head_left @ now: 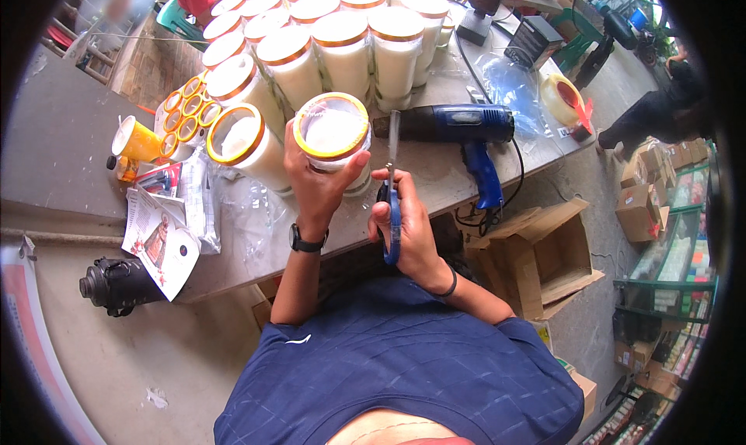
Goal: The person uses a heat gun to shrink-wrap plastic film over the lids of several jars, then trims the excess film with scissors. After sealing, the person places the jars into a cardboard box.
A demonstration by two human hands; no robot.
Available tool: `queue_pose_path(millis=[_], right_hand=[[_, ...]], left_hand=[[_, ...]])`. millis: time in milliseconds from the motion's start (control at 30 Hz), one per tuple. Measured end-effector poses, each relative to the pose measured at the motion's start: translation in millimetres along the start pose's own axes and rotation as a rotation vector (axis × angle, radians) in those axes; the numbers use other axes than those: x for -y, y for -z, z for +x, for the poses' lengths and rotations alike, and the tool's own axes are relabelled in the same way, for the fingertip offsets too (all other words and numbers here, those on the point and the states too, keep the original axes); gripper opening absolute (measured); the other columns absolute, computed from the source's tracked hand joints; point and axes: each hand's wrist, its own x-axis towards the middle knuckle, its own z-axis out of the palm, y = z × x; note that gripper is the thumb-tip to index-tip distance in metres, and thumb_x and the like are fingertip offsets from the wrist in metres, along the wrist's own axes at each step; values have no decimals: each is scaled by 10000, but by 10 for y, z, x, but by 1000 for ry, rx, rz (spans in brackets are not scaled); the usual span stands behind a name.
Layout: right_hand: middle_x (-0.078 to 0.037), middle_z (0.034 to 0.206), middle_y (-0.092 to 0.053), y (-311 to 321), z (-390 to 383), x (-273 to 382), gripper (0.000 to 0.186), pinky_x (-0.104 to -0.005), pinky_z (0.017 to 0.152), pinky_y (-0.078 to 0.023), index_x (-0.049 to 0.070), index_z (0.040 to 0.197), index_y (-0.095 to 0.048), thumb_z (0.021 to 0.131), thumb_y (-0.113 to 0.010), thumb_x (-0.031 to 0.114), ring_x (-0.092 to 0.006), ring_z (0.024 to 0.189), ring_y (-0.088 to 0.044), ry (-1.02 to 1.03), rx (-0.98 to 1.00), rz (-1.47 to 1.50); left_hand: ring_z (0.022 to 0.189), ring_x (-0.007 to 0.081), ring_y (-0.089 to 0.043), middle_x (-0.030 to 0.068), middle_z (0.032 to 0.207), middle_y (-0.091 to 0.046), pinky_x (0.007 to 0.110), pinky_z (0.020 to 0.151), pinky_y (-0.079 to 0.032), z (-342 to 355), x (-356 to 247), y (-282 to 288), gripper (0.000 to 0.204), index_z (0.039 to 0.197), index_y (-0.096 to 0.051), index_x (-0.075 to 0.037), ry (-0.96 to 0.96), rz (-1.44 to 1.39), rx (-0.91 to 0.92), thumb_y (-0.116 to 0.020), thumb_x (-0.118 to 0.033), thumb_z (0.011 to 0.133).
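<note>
The left hand [315, 182] is closed around a clear round plastic jar with a gold-coloured rim [332, 134], with the thumb lying across its front and the fingers behind it, and it holds the jar tilted above the near edge of the grey table [435, 173]. The right hand [408, 224] is closed on a pair of scissors with blue handles [392, 189]; the fingers go through the handles and the metal blades point up, just beside the jar on its right. The blades look almost together, but it is hard to tell exactly. Both hands are near each other, not touching. Just to the left of the held jar a similar open jar with a gold rim [242, 142] stands on the table, and behind them many closed jars with white lids [342, 45] stand in rows. To the right of the scissors a blue and black heat gun [458, 130] lies on the table (its cable hangs over the edge). Further right there is a roll of tape [561, 99], and below the table edge an open brown cardboard box [544, 255] stands on the floor.
</note>
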Motion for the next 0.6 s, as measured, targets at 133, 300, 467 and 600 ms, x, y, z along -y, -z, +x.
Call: queue_pose_path(millis=[133, 300, 467, 600], right_hand=[[-248, 1177, -461, -78, 72, -271, 582, -442, 790, -461, -13, 1293, -403, 869, -739, 201, -366, 893, -559, 345, -72, -381], [-221, 1056, -494, -151, 190, -370, 659, -442, 786, -455, -19, 1293, -411, 849, -758, 323, -392, 874, -530, 497, -158, -556], [-210, 1011, -479, -89, 306, -389, 699, -458, 624, -468, -22, 1270, -418, 814, -797, 348, -405, 765, -571, 621, -134, -619], [-180, 995, -492, -36, 334, -342, 704, -433, 556, -469, -12, 1257, -435, 801, -803, 379, -351, 676, -581, 625, -111, -633]], left_hand=[[997, 194, -635, 106, 1101, -630, 323, 859, -514, -11, 5, -14, 731, 1205, -528, 21, 1, 18, -7, -937, -256, 665], [984, 201, -634, 111, 1083, -628, 325, 849, -511, 3, 51, 4, 781, 1221, -514, 27, -81, 28, 3, -942, -300, 656], [1007, 199, -635, 112, 1112, -636, 330, 869, -512, -12, 94, 48, 814, 1256, -507, 39, -54, -34, 12, -937, -314, 662], [1032, 196, -635, 115, 1135, -643, 328, 888, -513, -17, 107, 79, 818, 1270, -506, 48, -44, -65, 24, -933, -308, 669]])
